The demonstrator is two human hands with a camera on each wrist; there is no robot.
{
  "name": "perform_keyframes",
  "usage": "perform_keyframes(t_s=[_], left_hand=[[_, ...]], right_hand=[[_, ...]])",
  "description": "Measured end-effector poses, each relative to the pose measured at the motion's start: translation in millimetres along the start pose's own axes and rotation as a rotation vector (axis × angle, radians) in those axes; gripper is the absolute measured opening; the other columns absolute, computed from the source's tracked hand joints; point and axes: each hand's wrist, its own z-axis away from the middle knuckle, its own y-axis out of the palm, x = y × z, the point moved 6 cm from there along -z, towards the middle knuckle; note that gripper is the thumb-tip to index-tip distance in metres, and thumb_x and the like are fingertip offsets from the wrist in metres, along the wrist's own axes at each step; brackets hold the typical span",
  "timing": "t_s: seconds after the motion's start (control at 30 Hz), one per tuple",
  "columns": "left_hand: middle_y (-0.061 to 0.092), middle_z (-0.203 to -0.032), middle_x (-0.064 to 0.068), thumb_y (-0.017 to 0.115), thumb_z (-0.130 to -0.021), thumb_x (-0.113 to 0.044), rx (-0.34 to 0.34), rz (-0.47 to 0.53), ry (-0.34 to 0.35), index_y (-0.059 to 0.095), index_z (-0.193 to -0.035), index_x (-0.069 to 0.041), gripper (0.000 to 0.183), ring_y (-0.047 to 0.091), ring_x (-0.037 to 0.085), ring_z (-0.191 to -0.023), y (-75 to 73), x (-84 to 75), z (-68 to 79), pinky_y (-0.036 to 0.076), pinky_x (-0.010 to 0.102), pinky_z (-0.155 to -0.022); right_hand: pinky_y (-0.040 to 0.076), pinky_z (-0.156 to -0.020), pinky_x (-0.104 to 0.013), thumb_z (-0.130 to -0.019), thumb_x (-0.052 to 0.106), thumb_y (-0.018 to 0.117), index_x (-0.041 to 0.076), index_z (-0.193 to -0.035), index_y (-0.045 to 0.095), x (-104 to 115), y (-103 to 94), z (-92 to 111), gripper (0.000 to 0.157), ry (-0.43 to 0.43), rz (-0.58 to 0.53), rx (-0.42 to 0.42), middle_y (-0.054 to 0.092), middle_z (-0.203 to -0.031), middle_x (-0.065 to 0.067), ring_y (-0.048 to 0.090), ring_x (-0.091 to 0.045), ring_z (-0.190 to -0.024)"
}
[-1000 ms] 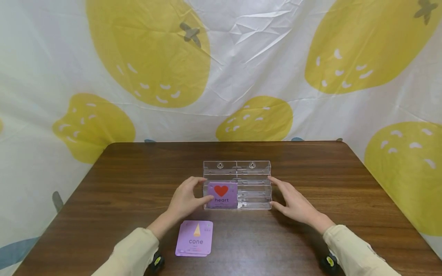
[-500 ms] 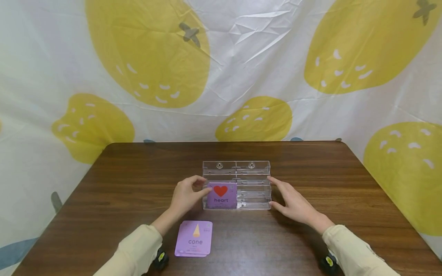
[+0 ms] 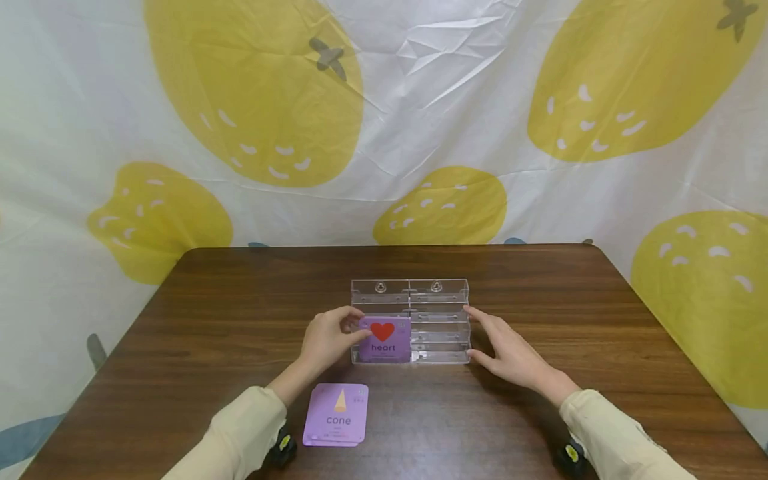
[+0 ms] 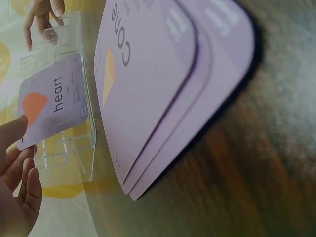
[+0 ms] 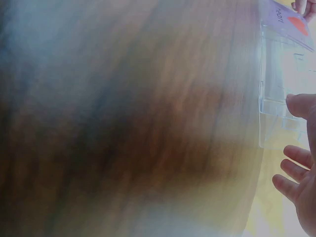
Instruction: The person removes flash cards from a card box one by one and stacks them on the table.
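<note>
A purple heart card [image 3: 385,341] stands in the left side of a clear tiered card rack [image 3: 441,339]. My left hand [image 3: 327,340] pinches its upper left corner, thumb on the front and fingers behind. In the left wrist view, the card [image 4: 54,101] leans in the rack with its corner between thumb and fingertips [image 4: 30,152]. My right hand [image 3: 519,353] rests at the rack's right side, index finger and thumb spread apart along it. The right wrist view has the right thumb [image 5: 298,105] overlapping the rack's side and the other fingers stretched out.
A small stack of purple cards [image 3: 336,415], topped by a cone card, lies on the brown wooden table [image 3: 240,320] nearer me, left of the rack. Behind the table hangs a white curtain [image 3: 450,100] printed with yellow fruit.
My left thumb has lifted up and off the card's lower left, then come to its upper left edge, with the fingers moving in at the corner. The right hand stays at the rack.
</note>
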Motion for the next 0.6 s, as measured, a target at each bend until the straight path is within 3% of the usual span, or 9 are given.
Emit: perform_keyframes(t_s=[0.6], left_hand=[[0.059, -0.062, -0.005, 0.081, -0.065, -0.023, 0.043, -0.039, 0.009, 0.063, -0.078, -0.012, 0.024, 0.046, 0.004, -0.053, 6.5, 1.3, -7.3, 0.038, 0.021, -0.048]], right_hand=[[0.037, -0.096, -0.047, -0.080, 0.018, 0.069, 0.010, -0.142, 0.025, -0.4, -0.1, -0.1, 0.076, 0.025, -0.009, 0.029, 0.045, -0.131, -0.015, 0.041, -0.030, -0.119]])
